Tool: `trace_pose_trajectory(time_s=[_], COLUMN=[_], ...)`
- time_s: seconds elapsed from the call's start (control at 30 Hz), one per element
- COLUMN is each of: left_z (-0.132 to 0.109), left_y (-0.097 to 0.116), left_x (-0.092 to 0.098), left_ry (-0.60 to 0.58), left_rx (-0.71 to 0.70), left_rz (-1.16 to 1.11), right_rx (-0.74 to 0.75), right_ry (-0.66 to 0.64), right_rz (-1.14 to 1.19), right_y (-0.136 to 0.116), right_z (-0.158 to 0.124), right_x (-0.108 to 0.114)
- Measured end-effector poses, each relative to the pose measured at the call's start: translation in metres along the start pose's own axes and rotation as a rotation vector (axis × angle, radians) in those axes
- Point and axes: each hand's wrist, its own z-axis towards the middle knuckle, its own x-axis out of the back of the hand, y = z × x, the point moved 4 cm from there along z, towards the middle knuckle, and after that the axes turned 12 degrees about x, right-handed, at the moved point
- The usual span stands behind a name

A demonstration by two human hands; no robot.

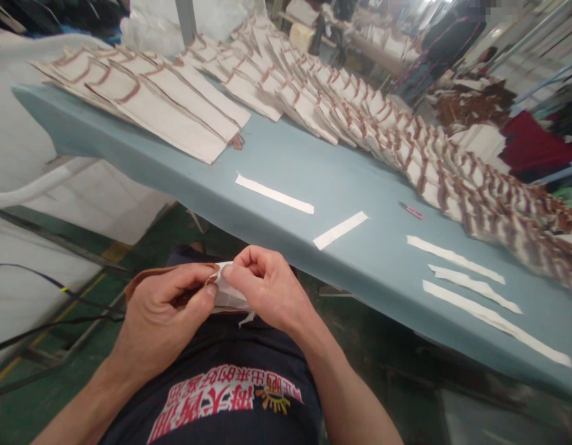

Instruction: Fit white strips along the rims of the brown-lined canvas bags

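Currently both hands pinch one small white cloth piece (230,293) with brown trim, low centre of frame, over the lap.

Left hand (163,315) grips the piece's left end, thumb on top, fingers curled under; a brown strap (149,275) runs out of that grip toward the left. Right hand (262,284) clamps the right end between thumb and forefinger, so the piece sits squeezed between the two thumbs, mostly hidden. A loose thread hangs below it. Shirt (230,395) at bottom edge has red and white Chinese print, upside down to the camera, can't read it. Blue table (286,161) beyond the hands carries white strips (274,193), a small red tool (411,211) right of centre, and rows of overlapped cloth bags (314,93) from upper left to right edge. No readable labels on any of them.
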Motion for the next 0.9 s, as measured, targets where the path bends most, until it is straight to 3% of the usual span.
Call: trace_pose_trajectory(time_s=[0.17, 0.3, 0.53, 0.67, 0.9], left_z=[0.001, 0.008, 0.022, 0.027, 0.025], left_y=[0.008, 0.010, -0.009, -0.013, 0.002], left_x=[-0.001, -0.006, -0.007, -0.004, -0.012], left_ry=[-0.007, -0.138, -0.454, -0.504, -0.669], left_rx=[-0.073, 0.002, 0.086, 0.069, 0.064], left_rz=[-0.010, -0.019, -0.139, -0.125, -0.080], right_rx=[-0.025, -0.072, -0.037, -0.032, -0.048], right_ry=[-0.063, -0.121, -0.088, -0.087, -0.162], right_rz=[0.152, 0.280, 0.341, 0.359, 0.405], right_y=[0.009, 0.008, 0.004, 0.012, 0.025], right_z=[0.002, 0.003, -0.003, -0.005, -0.007], right_x=[-0.006, -0.009, -0.005, -0.006, -0.009])
